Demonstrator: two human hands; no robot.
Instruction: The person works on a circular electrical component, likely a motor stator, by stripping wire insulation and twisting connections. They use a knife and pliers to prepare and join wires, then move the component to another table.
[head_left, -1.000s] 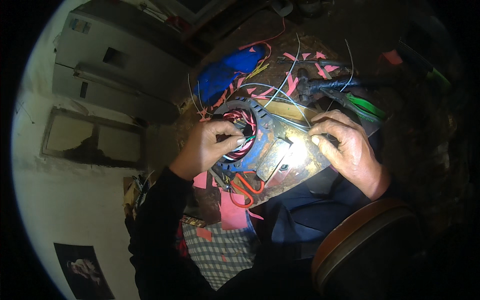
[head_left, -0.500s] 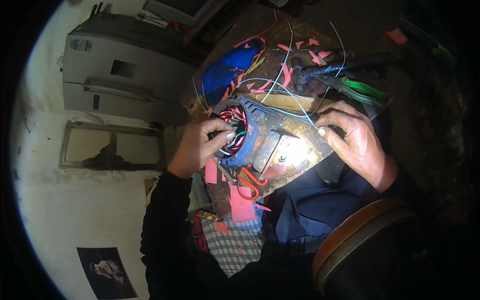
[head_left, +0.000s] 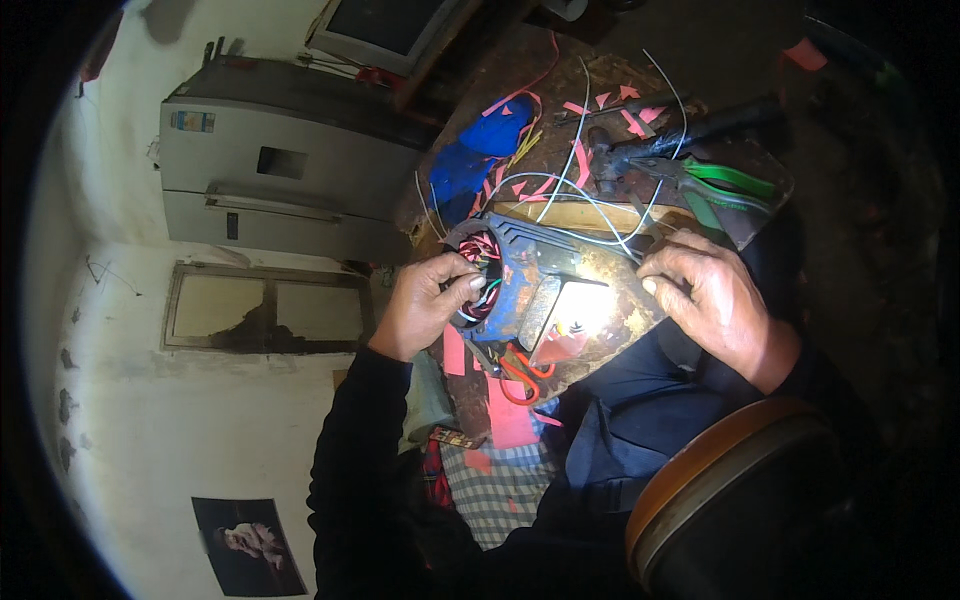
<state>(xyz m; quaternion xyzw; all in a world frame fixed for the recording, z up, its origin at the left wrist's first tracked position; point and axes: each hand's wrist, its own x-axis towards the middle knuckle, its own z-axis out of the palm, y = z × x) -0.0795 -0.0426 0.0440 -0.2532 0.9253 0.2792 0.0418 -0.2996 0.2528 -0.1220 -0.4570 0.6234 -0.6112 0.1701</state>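
A blue motor housing (head_left: 518, 283) with cooling fins lies on the worn board. Red and dark wire windings (head_left: 478, 250) and a green wire show in its open end. My left hand (head_left: 428, 300) reaches into that opening, thumb and forefinger pinched together; whatever lies between them is hidden. To the right of the housing, my right hand (head_left: 722, 308) pinches thin white wire (head_left: 618, 236) between thumb and fingers. The wire loops back over the housing and a wooden strip (head_left: 570, 215). A bright light washes out the board near the housing's foot.
Pliers with green handles (head_left: 728, 182) and a hammer (head_left: 655, 150) lie beyond the right hand. Orange-handled scissors (head_left: 520, 376) sit near the housing. Pink paper scraps (head_left: 512, 412), blue cloth (head_left: 480, 150) and checkered cloth (head_left: 495, 490) lie around. A refrigerator (head_left: 275, 165) stands at the left.
The view has turned slightly, so the room and board sit farther right and lower. My left hand stays at the motor's opening; my right hand keeps hold of the wire, slightly closer to the housing.
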